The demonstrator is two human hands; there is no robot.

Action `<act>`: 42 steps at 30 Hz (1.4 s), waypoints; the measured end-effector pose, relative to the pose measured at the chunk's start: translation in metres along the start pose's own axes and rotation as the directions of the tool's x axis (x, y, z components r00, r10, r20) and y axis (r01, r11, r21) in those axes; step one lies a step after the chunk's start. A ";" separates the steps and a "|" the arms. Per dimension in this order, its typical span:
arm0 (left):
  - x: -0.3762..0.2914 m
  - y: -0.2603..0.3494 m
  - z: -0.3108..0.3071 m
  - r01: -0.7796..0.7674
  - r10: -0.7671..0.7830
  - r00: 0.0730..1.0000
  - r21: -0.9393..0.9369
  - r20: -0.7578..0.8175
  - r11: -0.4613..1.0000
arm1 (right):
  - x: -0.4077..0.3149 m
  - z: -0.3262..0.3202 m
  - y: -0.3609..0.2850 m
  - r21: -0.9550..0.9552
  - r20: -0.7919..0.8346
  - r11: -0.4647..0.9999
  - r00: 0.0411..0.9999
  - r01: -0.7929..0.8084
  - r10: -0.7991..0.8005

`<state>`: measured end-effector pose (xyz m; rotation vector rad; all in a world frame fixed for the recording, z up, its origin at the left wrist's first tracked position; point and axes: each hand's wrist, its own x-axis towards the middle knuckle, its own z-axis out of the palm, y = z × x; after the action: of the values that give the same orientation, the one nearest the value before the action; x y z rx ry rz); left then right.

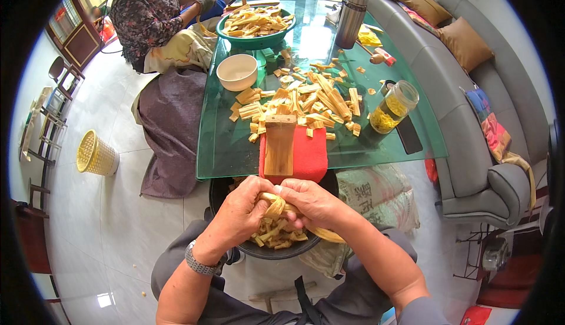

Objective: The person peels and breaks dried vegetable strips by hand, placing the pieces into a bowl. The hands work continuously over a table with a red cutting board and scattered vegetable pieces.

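My left hand (247, 210) and my right hand (311, 203) meet over a black basin (260, 254), both gripping a long pale-yellow fibrous strip (276, 206). One end of the strip hangs out below my right wrist. Cut yellow pieces (280, 232) lie in the basin. Just beyond my hands, a wooden block (279, 148) rests on a red cloth pad (311, 155) at the edge of the glass table (229, 166). Behind it spreads a heap of cut yellow pieces (304, 100). My fingertips are partly hidden by the strip and each other.
On the table stand a white bowl (237, 73), a green basin (256, 41) full of strips, a steel flask (352, 20), a glass jar (394, 106) and a phone (409, 135). Another person (148, 16) sits at the far left. A woven sack (375, 197) lies right of the black basin.
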<state>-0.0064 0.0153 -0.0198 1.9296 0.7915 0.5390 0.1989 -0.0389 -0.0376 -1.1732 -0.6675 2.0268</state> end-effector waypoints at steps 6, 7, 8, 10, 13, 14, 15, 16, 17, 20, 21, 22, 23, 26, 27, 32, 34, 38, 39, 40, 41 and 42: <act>-0.003 0.005 -0.006 0.054 -0.055 0.998 -0.070 -0.019 0.996 | -0.011 0.015 -0.004 -0.599 -0.042 0.724 0.890 0.341 -0.454; -0.002 0.006 -0.006 0.043 -0.044 0.999 -0.099 -0.005 0.994 | -0.014 0.015 -0.006 -0.605 -0.034 0.708 0.877 0.364 -0.479; -0.002 0.009 -0.006 0.113 -0.117 0.993 -0.305 0.007 0.946 | -0.016 0.014 -0.009 -0.611 -0.026 0.691 0.863 0.386 -0.504; -0.002 0.021 -0.008 0.234 -0.245 0.966 -0.657 0.077 0.717 | -0.020 0.016 -0.014 -0.617 -0.019 0.652 0.820 0.441 -0.573; -0.003 0.027 -0.008 0.200 -0.217 0.973 -0.780 0.084 0.593 | -0.018 0.012 -0.019 -0.411 -0.027 0.757 0.823 0.508 -0.567; -0.001 0.030 -0.006 0.203 -0.233 0.970 -0.776 0.074 0.598 | -0.016 0.011 -0.016 -0.374 -0.032 0.756 0.807 0.537 -0.589; -0.002 0.025 -0.004 0.167 -0.222 0.975 -0.668 0.003 0.725 | -0.014 0.009 -0.015 -0.368 -0.037 0.783 0.833 0.502 -0.552; -0.002 0.016 0.000 0.132 -0.198 0.978 -0.539 -0.067 0.832 | -0.012 0.006 -0.015 -0.363 -0.042 0.806 0.856 0.468 -0.515; -0.002 0.007 0.004 0.099 -0.162 0.978 -0.393 -0.132 0.914 | -0.011 0.004 -0.014 -0.357 -0.046 0.828 0.877 0.432 -0.477; -0.001 0.007 0.010 0.045 -0.033 0.956 0.035 -0.291 0.998 | -0.009 0.001 -0.005 -0.118 -0.042 0.923 0.927 0.367 -0.374; -0.002 0.013 0.009 0.074 -0.040 0.951 0.100 -0.306 0.992 | -0.009 0.001 -0.005 -0.129 -0.031 0.918 0.924 0.375 -0.381; -0.003 0.017 0.012 0.086 -0.072 0.952 0.032 -0.299 0.996 | -0.010 0.001 -0.006 -0.139 -0.019 0.914 0.921 0.382 -0.389; -0.005 0.019 0.012 0.083 -0.086 0.962 -0.019 -0.258 0.996 | -0.010 0.001 -0.006 -0.149 -0.008 0.909 0.918 0.390 -0.396; -0.008 0.021 0.012 0.065 -0.088 0.978 -0.126 -0.189 0.990 | -0.013 0.007 -0.008 -0.254 0.046 0.845 0.879 0.471 -0.475; -0.009 0.021 0.012 0.042 -0.067 0.978 -0.132 -0.195 0.990 | -0.013 0.008 -0.007 -0.282 0.051 0.829 0.870 0.483 -0.490; -0.011 0.024 0.011 0.047 -0.064 0.968 -0.076 -0.242 0.996 | -0.008 0.013 -0.001 -0.429 0.030 0.755 0.843 0.496 -0.537; -0.010 0.032 0.006 0.174 -0.265 0.939 -0.363 -0.218 0.915 | -0.010 0.014 -0.004 -0.540 0.003 0.671 0.798 0.509 -0.603; -0.014 0.020 -0.017 0.187 -0.400 0.902 -0.686 -0.164 0.703 | -0.020 0.008 -0.021 -0.494 -0.030 0.765 0.871 0.413 -0.490; -0.014 0.017 -0.020 0.169 -0.404 0.903 -0.743 -0.147 0.648 | -0.020 0.007 -0.020 -0.524 -0.009 0.753 0.881 0.399 -0.473; -0.014 0.015 -0.021 0.173 -0.398 0.907 -0.738 -0.138 0.652 | -0.020 0.005 -0.019 -0.553 0.011 0.739 0.890 0.385 -0.456; -0.014 0.014 -0.022 0.177 -0.392 0.911 -0.734 -0.130 0.656 | -0.019 0.005 -0.018 -0.582 0.031 0.723 0.899 0.372 -0.437; -0.014 0.012 -0.022 0.184 -0.388 0.914 -0.731 -0.119 0.658 | -0.019 0.004 -0.018 -0.559 0.028 0.737 0.896 0.381 -0.442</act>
<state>-0.0266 0.0140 0.0002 0.9915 0.8743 0.7780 0.2075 -0.0428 -0.0121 -1.2903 -1.3937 1.4103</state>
